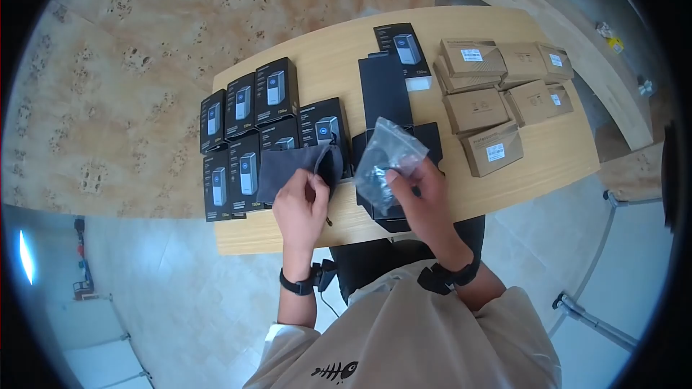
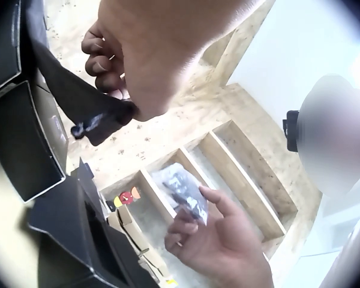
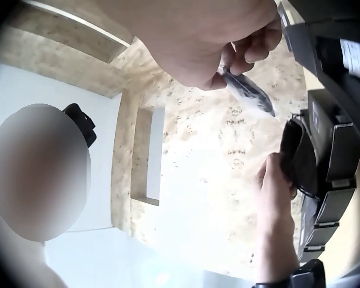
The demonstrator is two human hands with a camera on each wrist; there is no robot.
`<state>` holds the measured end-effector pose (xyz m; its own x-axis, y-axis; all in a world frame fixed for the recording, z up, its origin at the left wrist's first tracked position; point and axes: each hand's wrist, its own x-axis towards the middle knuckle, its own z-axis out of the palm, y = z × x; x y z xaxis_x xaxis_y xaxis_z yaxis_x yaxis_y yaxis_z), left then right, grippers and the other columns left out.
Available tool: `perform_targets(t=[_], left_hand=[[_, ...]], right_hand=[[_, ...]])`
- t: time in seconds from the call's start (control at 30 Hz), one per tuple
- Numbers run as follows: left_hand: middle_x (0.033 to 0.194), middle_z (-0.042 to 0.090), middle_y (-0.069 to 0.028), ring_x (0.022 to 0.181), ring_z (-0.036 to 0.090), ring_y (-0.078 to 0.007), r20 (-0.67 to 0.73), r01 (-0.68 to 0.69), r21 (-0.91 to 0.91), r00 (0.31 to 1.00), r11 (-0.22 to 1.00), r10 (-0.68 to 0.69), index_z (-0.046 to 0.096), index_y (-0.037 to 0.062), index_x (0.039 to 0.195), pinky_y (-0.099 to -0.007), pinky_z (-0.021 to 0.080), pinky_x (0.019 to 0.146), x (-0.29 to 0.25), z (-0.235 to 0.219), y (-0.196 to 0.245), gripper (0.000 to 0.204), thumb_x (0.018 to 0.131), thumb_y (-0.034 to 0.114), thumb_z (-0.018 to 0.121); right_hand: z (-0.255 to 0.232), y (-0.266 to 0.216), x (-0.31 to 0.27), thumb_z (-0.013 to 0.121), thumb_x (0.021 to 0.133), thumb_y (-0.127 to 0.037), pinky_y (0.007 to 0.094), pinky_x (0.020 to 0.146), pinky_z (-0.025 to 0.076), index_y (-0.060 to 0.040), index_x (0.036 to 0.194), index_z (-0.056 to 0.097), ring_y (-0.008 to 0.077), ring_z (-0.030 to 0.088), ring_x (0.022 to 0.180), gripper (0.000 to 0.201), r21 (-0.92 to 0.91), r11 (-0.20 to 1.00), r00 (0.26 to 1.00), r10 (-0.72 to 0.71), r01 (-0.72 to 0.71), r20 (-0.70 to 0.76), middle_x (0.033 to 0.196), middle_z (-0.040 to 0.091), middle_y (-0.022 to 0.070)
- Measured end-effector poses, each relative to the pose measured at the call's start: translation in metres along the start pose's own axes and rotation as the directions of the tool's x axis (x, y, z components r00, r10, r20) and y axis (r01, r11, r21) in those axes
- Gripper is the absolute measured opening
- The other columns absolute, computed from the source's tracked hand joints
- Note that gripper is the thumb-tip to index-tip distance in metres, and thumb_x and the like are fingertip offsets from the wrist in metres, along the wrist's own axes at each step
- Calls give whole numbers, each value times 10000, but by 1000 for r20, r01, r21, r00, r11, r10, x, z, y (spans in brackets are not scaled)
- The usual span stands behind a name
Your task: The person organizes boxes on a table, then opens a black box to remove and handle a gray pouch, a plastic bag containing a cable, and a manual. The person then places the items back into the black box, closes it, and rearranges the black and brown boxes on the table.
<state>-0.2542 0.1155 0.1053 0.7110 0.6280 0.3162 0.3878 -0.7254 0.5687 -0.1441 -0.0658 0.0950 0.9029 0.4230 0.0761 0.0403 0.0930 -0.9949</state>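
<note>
My left hand [image 1: 303, 198] pinches the mouth of a dark grey fabric pouch [image 1: 295, 166], which hangs over the black boxes; in the left wrist view its fingers [image 2: 102, 60] curl round the pouch [image 2: 78, 99] edge. My right hand [image 1: 418, 191] holds a clear plastic bag [image 1: 386, 158] with dark parts inside, raised above an open black box [image 1: 386, 212] at the table's front edge. The right wrist view shows the bag [image 3: 249, 93] pinched under the fingers and the pouch [image 3: 300, 156] just below it. The two hands are a short way apart.
Several black product boxes [image 1: 249, 112] lie in rows on the left of the wooden table [image 1: 324, 50]. Brown cardboard boxes [image 1: 497, 94] are grouped at the right. A long black box lid [image 1: 386, 90] and another product box [image 1: 401, 47] lie in the middle.
</note>
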Motion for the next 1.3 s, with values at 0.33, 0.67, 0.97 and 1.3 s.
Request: perform_targets(t=[0.33, 0.67, 0.97, 1.3], left_hand=[[630, 577, -90, 576, 582, -291, -48, -99, -111, 994, 989, 94, 615, 54, 791, -411, 438, 607, -31, -5, 27, 175, 917, 127, 711], [624, 535, -94, 557, 502, -250, -93, 4, -264, 995, 964, -30, 620, 25, 834, -379, 406, 570, -47, -25, 32, 161, 953, 103, 696], [670, 563, -3, 633, 489, -86, -160, 1, -433, 984, 901, -79, 604, 14, 836, -275, 396, 583, -59, -55, 53, 150, 965, 70, 658], [690, 498, -5, 674, 435, -103, 14, 45, -858, 998, 511, -63, 502, 44, 768, -280, 330, 621, -73, -81, 62, 324, 986, 226, 658]], right_hand=[[32, -11, -9, 796, 965, -260, 267, 629, 499, -18, 1011, 659, 79, 641, 700, 282, 2, 993, 986, 118, -119, 115, 803, 709, 68], [10, -40, -23, 785, 952, -281, 345, 597, 490, -35, 1003, 733, 223, 639, 651, 256, -251, 949, 913, -76, 189, 401, 795, 650, 83], [-4, -75, -30, 781, 939, -181, 310, 584, 490, -45, 1047, 736, 189, 633, 641, 179, -147, 939, 879, -227, 312, 420, 798, 665, 60], [-27, -48, -22, 801, 885, -123, 337, 884, 538, -75, 1430, 566, 227, 641, 1101, 595, -32, 923, 789, -310, 384, 530, 1335, 624, 127]])
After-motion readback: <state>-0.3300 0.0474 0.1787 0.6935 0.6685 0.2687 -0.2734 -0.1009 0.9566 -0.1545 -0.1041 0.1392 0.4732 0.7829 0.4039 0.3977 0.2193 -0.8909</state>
